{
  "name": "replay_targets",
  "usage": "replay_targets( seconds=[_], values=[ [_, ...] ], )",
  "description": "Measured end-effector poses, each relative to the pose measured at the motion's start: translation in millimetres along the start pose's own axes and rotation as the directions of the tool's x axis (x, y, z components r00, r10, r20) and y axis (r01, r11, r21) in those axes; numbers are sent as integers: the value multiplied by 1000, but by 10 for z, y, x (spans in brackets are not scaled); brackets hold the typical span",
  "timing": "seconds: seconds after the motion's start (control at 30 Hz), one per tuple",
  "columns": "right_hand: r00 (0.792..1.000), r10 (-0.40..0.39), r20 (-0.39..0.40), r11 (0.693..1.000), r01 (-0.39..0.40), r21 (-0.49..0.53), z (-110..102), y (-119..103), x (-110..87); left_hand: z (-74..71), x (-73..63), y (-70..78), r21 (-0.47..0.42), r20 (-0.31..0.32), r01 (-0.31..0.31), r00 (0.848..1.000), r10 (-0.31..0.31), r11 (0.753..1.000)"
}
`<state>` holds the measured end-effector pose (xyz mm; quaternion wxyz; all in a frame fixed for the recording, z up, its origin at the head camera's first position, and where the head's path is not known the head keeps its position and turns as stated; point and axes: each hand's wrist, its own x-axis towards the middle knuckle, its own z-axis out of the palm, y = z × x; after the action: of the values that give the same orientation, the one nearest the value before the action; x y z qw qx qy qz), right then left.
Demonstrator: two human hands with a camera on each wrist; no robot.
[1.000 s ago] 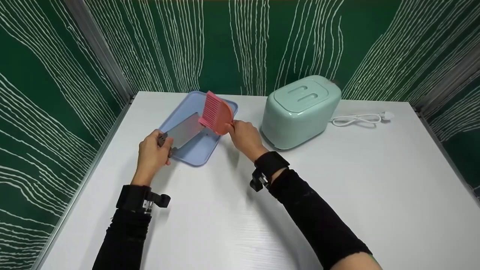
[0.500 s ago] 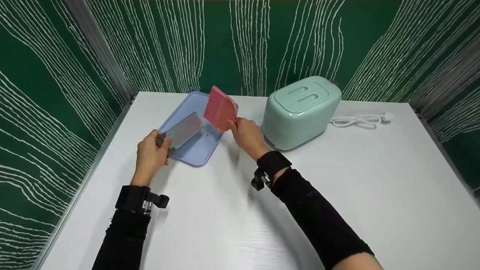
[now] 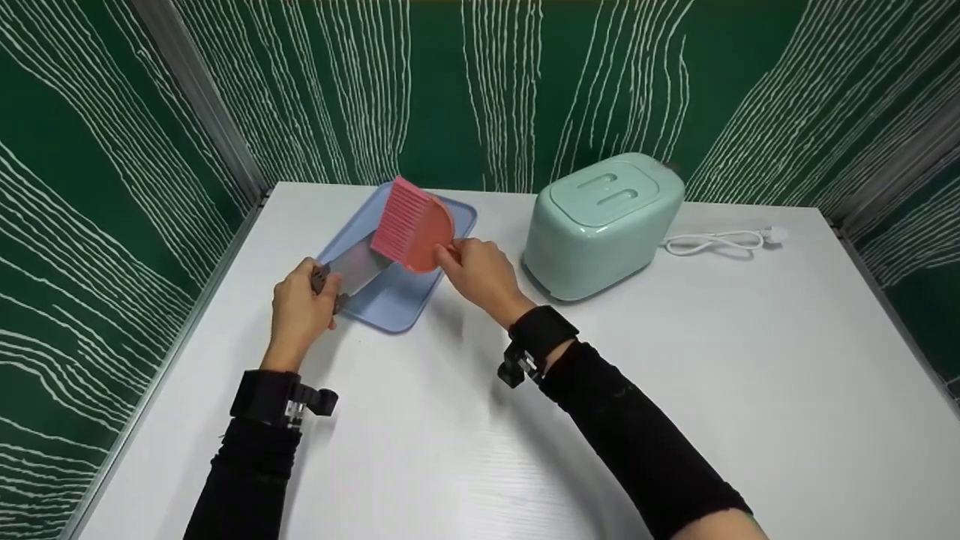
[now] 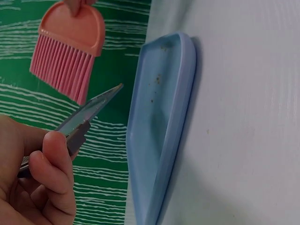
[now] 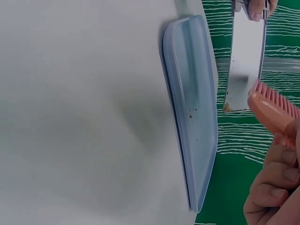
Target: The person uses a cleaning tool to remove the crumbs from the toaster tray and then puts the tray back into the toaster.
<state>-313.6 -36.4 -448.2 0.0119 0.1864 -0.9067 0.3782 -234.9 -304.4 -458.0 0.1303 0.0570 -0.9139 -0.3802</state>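
Observation:
My left hand [image 3: 300, 309] grips the dark end of a flat metal crumb tray [image 3: 354, 268], tilted above a blue tray [image 3: 394, 309]. Brown crumbs [image 5: 228, 108] cling to its far end in the right wrist view. Pinched by its handle in my right hand [image 3: 484, 276] is an orange brush [image 3: 431, 236] with pink bristles [image 3: 403, 219]. In the head view the bristles overlap the crumb tray's far end, hiding it. The left wrist view shows small crumbs [image 4: 157, 79] lying in the blue tray.
A mint-green toaster [image 3: 604, 225] stands on the white table [image 3: 465, 450], right of the blue tray. Its white cord and plug [image 3: 720, 240] lie to its right. Green walls [image 3: 442, 90] with white lines rise behind and at the sides.
My right hand lifted the brush slightly up and right, off the crumb tray's end in view, then brought it back left over the metal. My left hand and the crumb tray barely moved.

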Motion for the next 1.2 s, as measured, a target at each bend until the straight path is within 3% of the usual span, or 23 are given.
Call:
replay_targets(
  seconds=[0.17, 0.3, 0.5, 0.87, 1.2],
  values=[
    [994, -104, 38, 994, 105, -36, 55, -48, -52, 3, 7, 3, -12, -12, 7, 1000, -7, 1000],
    [987, -130, 94, 986, 138, -95, 105, -76, -74, 10, 11, 4, -27, -16, 14, 1000, -14, 1000],
    [984, -115, 136, 979, 135, -150, 137, -63, -68, 2, 14, -2, -20, -22, 10, 1000, -10, 1000],
    [996, -70, 58, 951, 84, -296, 126, 53, -53, -19, 9, 28, -10, -26, -2, 1000, 2, 1000],
    [998, -33, 57, 960, 48, -277, 87, 81, -32, -16, 3, 60, 28, -17, -34, 999, 35, 999]
  ],
)
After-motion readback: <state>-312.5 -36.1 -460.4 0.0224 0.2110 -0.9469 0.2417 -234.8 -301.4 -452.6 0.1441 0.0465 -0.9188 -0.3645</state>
